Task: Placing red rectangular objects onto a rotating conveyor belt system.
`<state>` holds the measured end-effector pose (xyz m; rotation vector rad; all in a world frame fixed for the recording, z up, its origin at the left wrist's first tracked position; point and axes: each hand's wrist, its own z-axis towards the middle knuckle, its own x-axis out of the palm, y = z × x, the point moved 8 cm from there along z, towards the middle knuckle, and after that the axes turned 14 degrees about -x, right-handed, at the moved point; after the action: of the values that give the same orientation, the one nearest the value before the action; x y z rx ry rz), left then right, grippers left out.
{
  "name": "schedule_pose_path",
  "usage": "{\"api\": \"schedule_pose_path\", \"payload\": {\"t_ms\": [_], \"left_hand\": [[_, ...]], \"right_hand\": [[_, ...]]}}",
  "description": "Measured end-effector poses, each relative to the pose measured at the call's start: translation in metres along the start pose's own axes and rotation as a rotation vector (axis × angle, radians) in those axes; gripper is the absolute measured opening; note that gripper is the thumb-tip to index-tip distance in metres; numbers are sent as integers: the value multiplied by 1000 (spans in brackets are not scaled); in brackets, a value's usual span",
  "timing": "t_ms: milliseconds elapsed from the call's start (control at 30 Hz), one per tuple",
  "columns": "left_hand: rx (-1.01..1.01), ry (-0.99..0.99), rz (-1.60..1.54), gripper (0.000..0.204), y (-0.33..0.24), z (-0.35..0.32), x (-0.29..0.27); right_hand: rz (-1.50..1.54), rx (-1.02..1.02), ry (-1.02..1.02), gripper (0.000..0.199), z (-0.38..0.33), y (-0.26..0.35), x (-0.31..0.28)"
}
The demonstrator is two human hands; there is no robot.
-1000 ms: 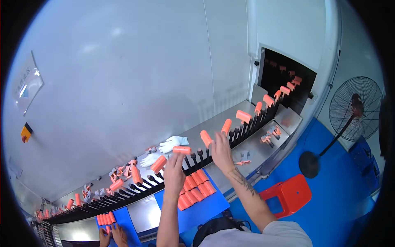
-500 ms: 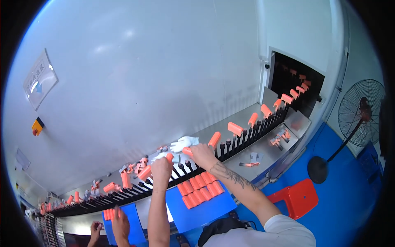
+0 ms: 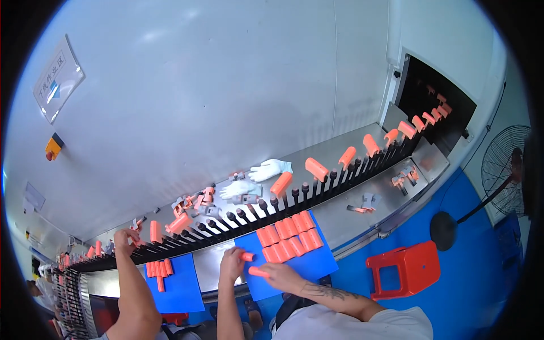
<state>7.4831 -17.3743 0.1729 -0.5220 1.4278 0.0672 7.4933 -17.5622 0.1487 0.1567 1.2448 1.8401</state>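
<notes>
The left hand point(image 3: 231, 262) pinches a short orange tube point(image 3: 247, 256) at the left edge of a blue mat point(image 3: 317, 262) on the steel table point(image 3: 362, 218). The right hand point(image 3: 279, 276) holds another orange tube point(image 3: 258, 272) near the mat's front edge. Two rows of orange tubes point(image 3: 289, 235) lie on the mat. Behind it runs a conveyor of black pegs point(image 3: 294, 195), some carrying tubes. A co-worker's hand point(image 3: 123, 239) reaches the pegs farther left.

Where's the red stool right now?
In the head view, the red stool stands on the blue floor at lower right, just right of the blue mat, below the fan.
</notes>
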Motion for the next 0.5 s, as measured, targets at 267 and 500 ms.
{"api": "schedule_pose_path", "payload": {"t_ms": [267,500], "left_hand": [[-383,-166,-383,37,-58,7,34],[-282,-123,-410,34,-125,22,49]], "right_hand": [[-487,-328,79,25,-33,12,-12],[-566,-285,109,22,-24,-9,-48]]}}
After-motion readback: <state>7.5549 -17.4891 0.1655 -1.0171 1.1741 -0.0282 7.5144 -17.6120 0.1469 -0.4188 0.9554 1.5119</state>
